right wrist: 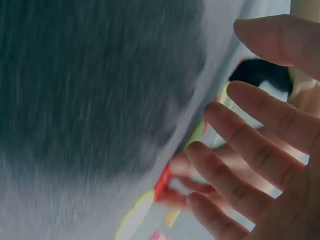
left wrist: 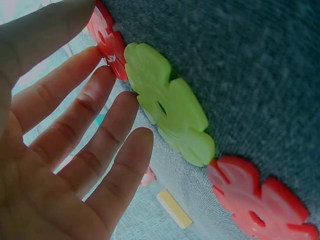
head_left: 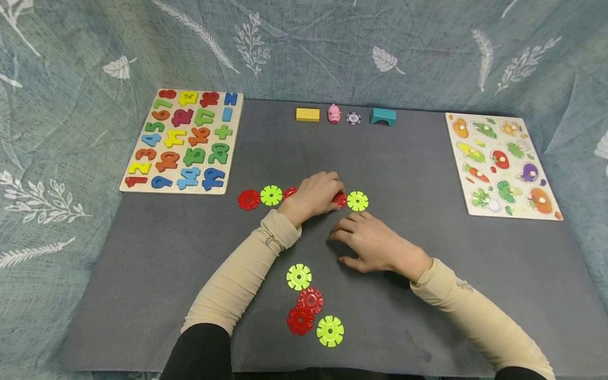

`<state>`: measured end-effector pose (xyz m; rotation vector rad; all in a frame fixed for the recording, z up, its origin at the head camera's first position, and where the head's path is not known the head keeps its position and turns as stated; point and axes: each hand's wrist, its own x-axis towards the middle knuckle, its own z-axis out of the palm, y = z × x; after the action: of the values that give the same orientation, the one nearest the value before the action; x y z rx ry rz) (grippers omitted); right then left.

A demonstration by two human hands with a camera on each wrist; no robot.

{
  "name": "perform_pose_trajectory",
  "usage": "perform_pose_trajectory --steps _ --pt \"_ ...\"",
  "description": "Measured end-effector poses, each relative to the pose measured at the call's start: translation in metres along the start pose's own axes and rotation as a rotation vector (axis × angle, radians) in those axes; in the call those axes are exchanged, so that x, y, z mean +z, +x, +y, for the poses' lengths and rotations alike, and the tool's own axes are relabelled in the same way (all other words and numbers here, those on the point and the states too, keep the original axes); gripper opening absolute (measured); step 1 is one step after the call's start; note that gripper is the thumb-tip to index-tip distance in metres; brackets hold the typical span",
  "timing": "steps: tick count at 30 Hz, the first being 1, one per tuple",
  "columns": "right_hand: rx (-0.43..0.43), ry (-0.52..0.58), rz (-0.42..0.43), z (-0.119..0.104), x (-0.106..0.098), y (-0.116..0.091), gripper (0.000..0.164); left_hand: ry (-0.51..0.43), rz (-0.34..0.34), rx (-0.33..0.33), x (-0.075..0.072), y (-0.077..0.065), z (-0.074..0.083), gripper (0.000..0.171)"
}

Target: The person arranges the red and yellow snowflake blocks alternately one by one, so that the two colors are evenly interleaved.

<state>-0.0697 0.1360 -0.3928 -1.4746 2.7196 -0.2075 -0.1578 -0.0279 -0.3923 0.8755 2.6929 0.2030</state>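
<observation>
A row of notched plastic discs, red and lime green in turn, lies across the middle of the table. My left hand [head_left: 313, 195] reaches over this row and covers part of it. Its thumb and fingertips pinch a red disc [head_left: 340, 199] at the edges, beside the lime-green end disc [head_left: 358, 201]. In the left wrist view a lime-green disc [left wrist: 162, 102] lies under the fingertips, with another red disc [left wrist: 260, 200] beyond. Below the row, my right hand [head_left: 370, 241] hovers with fingers spread loosely and holds nothing.
Nearer the front lie two red discs, one overlapping the other [head_left: 300, 320], and two lime-green discs [head_left: 330, 331]. A number puzzle board [head_left: 231, 153] stands back left, a vegetable board [head_left: 484, 206] right. Along the back: yellow block [head_left: 307, 115], pink pig [head_left: 334, 113], poker chip [head_left: 353, 118], teal arch [head_left: 383, 116].
</observation>
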Motion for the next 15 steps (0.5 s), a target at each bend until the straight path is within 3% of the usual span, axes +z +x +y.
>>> perform_pose_trajectory --steps 15 --pt "-0.333 0.046 -0.013 -0.054 0.014 0.009 0.035 -0.04 0.001 0.01 -0.002 -0.001 -0.001 0.036"
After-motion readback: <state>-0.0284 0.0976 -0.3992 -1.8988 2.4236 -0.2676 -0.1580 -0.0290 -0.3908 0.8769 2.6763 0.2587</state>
